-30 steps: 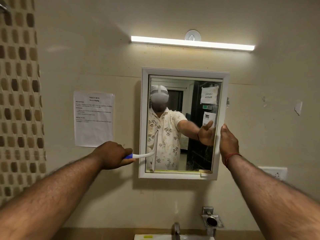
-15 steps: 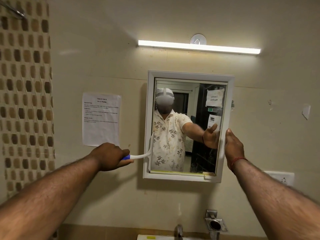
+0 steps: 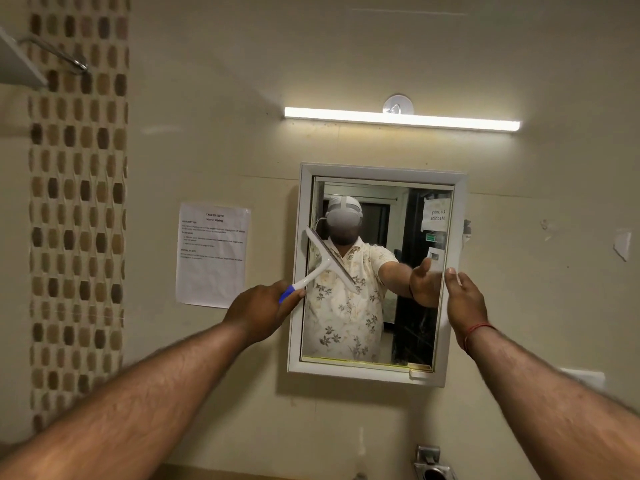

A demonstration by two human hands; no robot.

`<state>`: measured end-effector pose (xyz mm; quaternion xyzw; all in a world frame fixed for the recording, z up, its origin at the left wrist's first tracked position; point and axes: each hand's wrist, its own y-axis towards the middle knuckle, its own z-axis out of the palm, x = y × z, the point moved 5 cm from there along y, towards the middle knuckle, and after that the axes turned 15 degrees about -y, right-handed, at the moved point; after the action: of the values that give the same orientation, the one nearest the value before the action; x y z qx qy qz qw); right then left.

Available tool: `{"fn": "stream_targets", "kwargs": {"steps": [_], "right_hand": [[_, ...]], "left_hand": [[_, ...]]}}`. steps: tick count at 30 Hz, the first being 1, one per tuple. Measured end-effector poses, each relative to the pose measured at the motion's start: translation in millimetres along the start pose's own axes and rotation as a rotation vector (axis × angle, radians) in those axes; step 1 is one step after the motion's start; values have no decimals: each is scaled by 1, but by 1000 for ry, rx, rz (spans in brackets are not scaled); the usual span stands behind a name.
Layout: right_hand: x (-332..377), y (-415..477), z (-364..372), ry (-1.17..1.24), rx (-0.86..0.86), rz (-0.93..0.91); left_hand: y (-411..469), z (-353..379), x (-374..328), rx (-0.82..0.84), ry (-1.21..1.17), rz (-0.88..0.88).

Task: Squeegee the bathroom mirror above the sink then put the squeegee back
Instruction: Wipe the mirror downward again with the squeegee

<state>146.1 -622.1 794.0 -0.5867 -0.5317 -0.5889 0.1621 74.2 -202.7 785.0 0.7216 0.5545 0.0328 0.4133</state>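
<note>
The squeegee [image 3: 323, 268] is gripped by its blue-ended handle in the left hand [image 3: 258, 310], fingers curled tight around it, just off the mirror [image 3: 398, 327] at its left frame edge. The blade is held tilted across the upper left of the glass: its top end is set close to the left frame, its lower end is pointed down toward the middle. Whether the rubber is pressed on the glass cannot be told. The right hand [image 3: 464, 303] is kept flat, fingers straight, and is laid along the right frame edge, nothing gripped in it. Free glass is seen to the right of the blade and below it, down to the bottom frame. Bare wall is left between the left frame and a paper notice [image 3: 211, 254]. A lit light bar [image 3: 401, 118] is mounted well above the top frame, and a metal fitting [image 3: 433, 465] is seen well below the mirror at the bottom edge of view.
</note>
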Motion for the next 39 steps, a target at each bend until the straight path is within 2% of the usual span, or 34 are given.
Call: {"fn": "stream_targets", "kwargs": {"steps": [10,17,21,26,32,36,39], "right_hand": [[42,27,-3,-39,-21,-48],[61,53,-25,117,13,-152],[89,39,-40,204,30,-203],[96,48,-46,165,17,-231],[94,60,-39,120,41,-280],[105,68,-38,49,9,-345],[110,78,-36,78,40,-320]], "left_hand": [[49,29,-123,-190,-393,23],[61,78,-216,-183,-532,22],[75,93,-255,-174,-681,-42],[95,101,-273,-241,-787,-84],[98,95,-264,-333,-665,-137],[106,95,-257,-330,-737,-107],[107,95,-256,-338,-735,-104]]}}
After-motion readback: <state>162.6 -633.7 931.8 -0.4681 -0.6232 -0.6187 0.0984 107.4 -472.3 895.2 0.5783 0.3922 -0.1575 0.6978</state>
